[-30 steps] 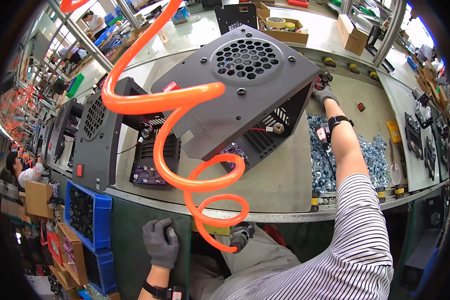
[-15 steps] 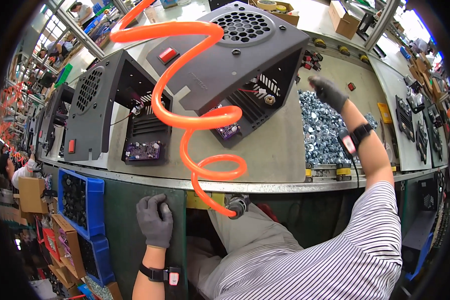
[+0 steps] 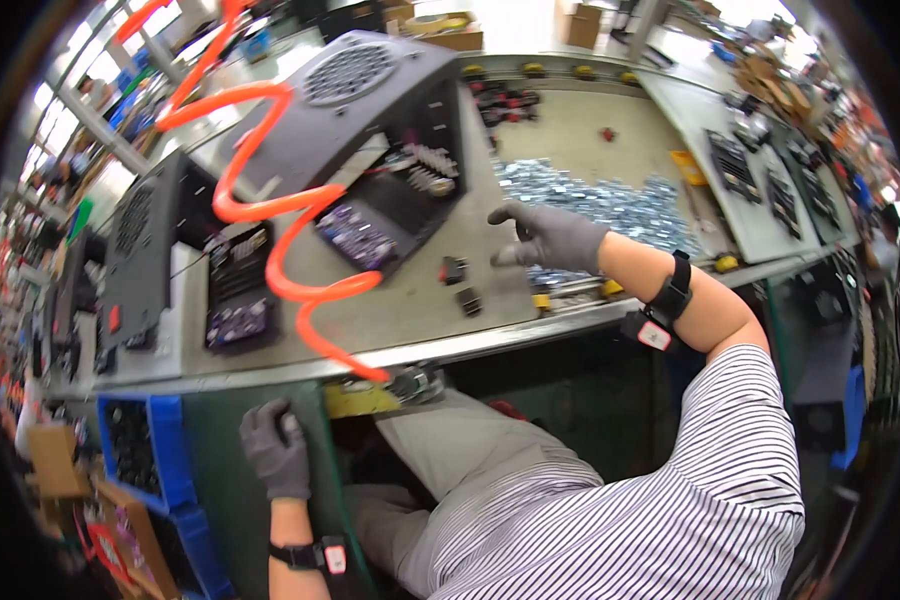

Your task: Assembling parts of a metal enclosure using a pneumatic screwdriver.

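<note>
resting nearest the body, the left hand (image 3: 275, 450) lies on a green surface (image 3: 215, 440), fingers loosely curled and no part visible in them, though whether the fingertips meet i cannot tell; a blue bin (image 3: 175, 450) stands to its left; at the bench's metal edge (image 3: 460, 348) sits a dark tool fitting (image 3: 415, 383) on the orange coiled hose (image 3: 315, 296); just beyond that edge, two small dark parts, an upper one (image 3: 453, 270) with a touch of red and a lower one (image 3: 468, 300), now lie on bench that was bare half a second ago; the right hand (image 3: 555, 238) has come back from farther out over the fasteners and is near them, thumb and fingers apart with nothing showing between; for the work in hand, i judge this puts both parts closer to the grey case (image 3: 370, 125), which lies tilted beyond them, its open side and circuit board (image 3: 355, 235) toward the bench front; open room runs along the bench between these parts and the case, bounded by the metal edge in front and the hose on the left; the heap of silvery fasteners (image 3: 620, 205) fills the right; farther off are a red-and-black pile (image 3: 505, 103) and a lone red piece (image 3: 608, 134).
</note>
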